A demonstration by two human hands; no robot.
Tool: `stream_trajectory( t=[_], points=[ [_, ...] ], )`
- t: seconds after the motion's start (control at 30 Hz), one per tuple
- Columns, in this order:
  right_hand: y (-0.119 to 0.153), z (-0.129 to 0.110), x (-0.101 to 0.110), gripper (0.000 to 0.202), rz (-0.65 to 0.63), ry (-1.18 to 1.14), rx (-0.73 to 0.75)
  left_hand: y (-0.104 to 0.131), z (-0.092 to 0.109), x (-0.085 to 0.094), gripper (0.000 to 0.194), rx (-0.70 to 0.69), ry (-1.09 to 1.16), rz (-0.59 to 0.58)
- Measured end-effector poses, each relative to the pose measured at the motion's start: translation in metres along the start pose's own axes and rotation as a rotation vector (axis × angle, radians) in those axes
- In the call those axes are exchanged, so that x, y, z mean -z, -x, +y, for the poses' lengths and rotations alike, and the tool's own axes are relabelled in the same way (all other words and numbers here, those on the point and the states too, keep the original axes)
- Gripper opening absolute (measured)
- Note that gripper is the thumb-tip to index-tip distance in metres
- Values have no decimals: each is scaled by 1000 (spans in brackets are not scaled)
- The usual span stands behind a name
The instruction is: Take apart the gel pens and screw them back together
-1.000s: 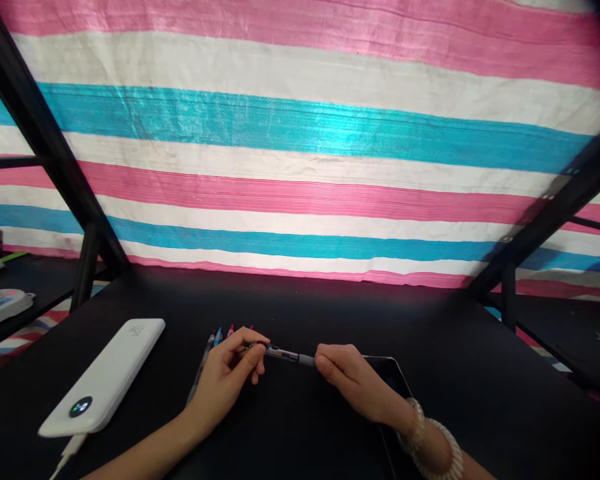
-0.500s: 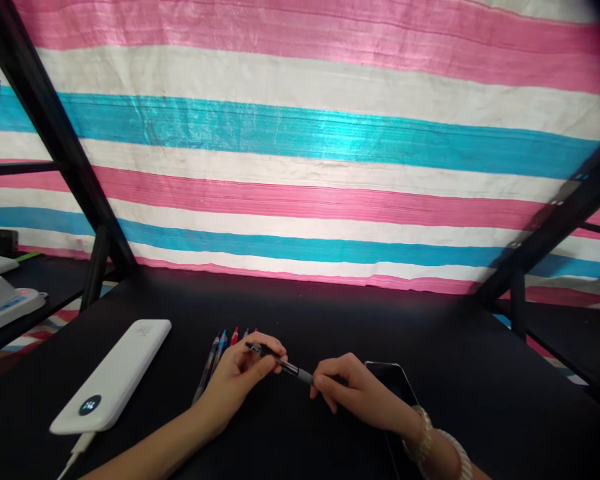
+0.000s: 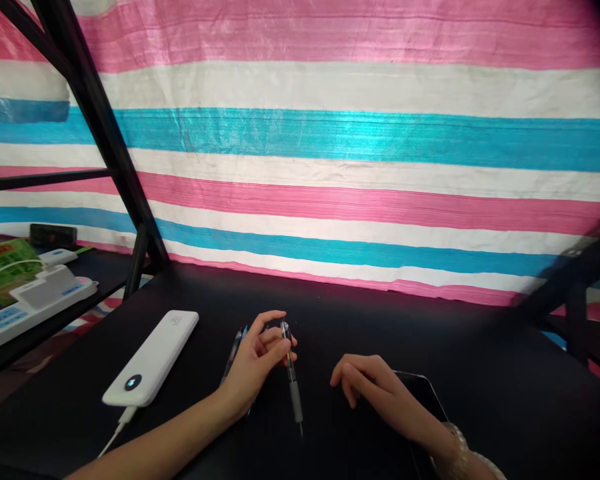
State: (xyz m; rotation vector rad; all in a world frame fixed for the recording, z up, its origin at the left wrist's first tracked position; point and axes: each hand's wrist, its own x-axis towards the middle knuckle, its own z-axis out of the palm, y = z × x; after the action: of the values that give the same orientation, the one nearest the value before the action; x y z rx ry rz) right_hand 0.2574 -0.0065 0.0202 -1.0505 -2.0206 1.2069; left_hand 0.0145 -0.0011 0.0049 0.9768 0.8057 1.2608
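While left hand (image 3: 267, 353) pinches a clear-barrelled, grey-grip pen (image 3: 295, 398) right of the white power bank (image 3: 153, 360), right hand (image 3: 375, 383), fingers loosely curled, part-open, hovers farther right of it.

We can read nothing — the marks on the white power bank (image 3: 155, 357) and green packet (image 3: 7, 280) are too small.

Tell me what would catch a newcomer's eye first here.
The striped sheet in pink, white and blue fills the background. Below it, a white power bank lies on the left of the black table. Near the middle, the left hand holds a pen with a grey grip.
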Motion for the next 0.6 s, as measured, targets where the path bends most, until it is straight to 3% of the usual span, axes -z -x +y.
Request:
stream_trajectory(
  t=[0.17, 0.6],
  points=[
    [0, 0, 0, 49, -10, 10, 5, -1, 0, 1, 37, -9, -8, 1],
    [-1, 3, 0, 50, -18, 44, 9, 0, 3, -1, 40, -26, -49, -27]
  ],
)
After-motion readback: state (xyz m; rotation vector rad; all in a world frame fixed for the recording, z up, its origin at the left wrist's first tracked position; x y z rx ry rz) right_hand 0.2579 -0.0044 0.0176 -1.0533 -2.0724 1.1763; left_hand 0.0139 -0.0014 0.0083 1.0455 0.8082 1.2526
